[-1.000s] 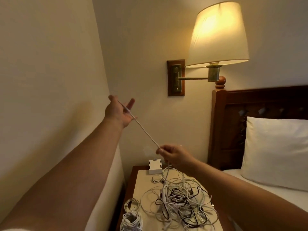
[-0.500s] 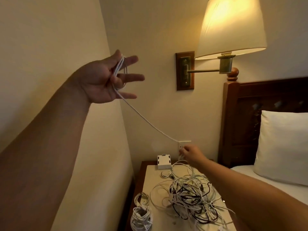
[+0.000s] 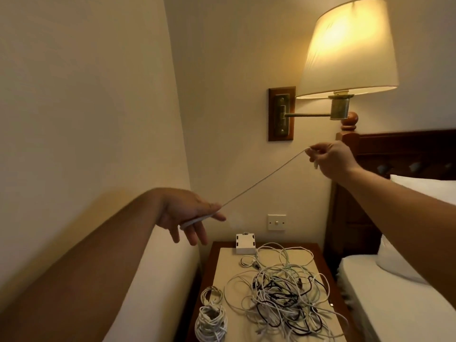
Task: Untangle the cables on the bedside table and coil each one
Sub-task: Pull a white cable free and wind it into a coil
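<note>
White cable (image 3: 264,177) stretched taut above the bedside table (image 3: 222,265).
On the table, two coiled bundles (image 3: 211,317) lie at 9 o'clock of the tangle (image 3: 283,299), with a white box (image 3: 245,243) at its 11 o'clock. Above, the left hand (image 3: 190,215) clamps cable loops under its thumb, its other fingers spread. At its 2 o'clock the right hand (image 3: 330,159) pinches the cable's end below the lit lamp (image 3: 348,45).

Left hand (image 3: 190,214) lowered, now far below-left of lamp (image 3: 350,45); right hand (image 3: 332,160) raised, now just below lamp; cable (image 3: 261,180) between them now rises toward lamp.
</note>
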